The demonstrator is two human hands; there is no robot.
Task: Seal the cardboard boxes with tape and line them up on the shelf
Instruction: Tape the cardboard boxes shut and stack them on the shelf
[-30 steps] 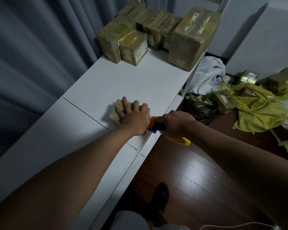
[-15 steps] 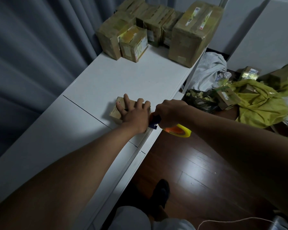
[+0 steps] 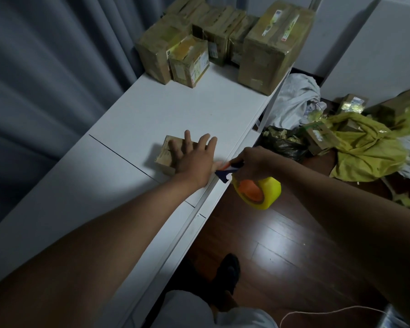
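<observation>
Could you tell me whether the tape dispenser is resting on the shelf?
No, the right hand holds the dispenser off the shelf.

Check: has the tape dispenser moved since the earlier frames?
Yes. The tape dispenser has swung away from the small box, out past the shelf edge, over the floor.

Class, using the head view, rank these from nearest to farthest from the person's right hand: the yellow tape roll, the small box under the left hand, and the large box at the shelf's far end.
From the right hand:
1. Yellow tape roll, just below it.
2. Small box, leftward, under the left hand.
3. Large box, far end of the shelf.
</observation>
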